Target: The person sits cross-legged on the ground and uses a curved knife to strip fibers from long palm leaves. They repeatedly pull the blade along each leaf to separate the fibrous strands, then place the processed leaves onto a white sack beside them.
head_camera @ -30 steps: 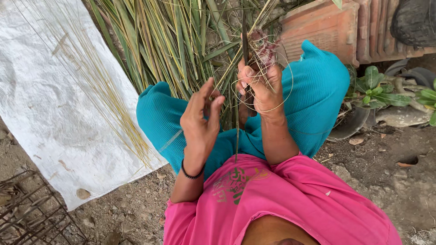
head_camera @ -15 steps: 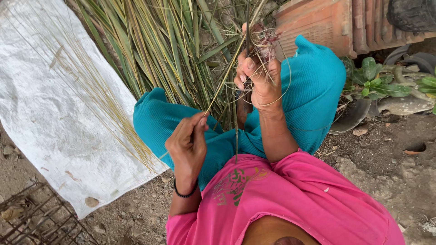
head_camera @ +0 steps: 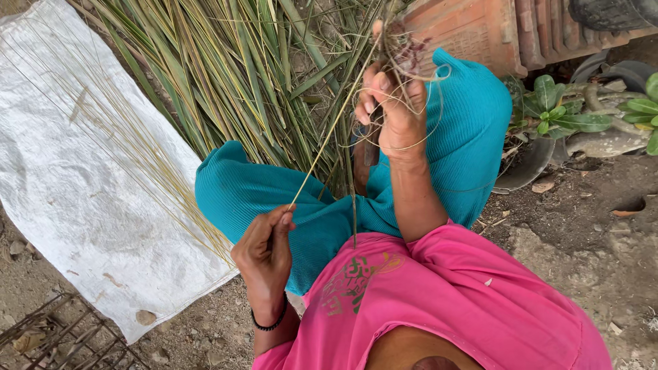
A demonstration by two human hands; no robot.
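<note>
My left hand (head_camera: 266, 253) pinches the lower end of a thin pale leaf rib (head_camera: 329, 137) that runs up and to the right. My right hand (head_camera: 392, 109), raised higher, grips the rib's upper end together with a knife handle (head_camera: 363, 161) and a tangle of fine curled shavings (head_camera: 411, 55). Both hands hover over my teal-clad knees (head_camera: 466, 130). A heap of long green palm leaves (head_camera: 226, 75) lies just beyond my knees.
A white woven sack (head_camera: 75, 185) spread on the ground at left carries several stripped pale ribs (head_camera: 130, 137). A rusty wire grid (head_camera: 55, 339) sits at bottom left. Red clay tiles (head_camera: 480, 31), small green plants (head_camera: 569, 116) and bare dirt (head_camera: 582, 233) lie to the right.
My left hand has dropped from beside my right hand down toward my lap, closing on the rib and drawing it out. My right hand stays raised.
</note>
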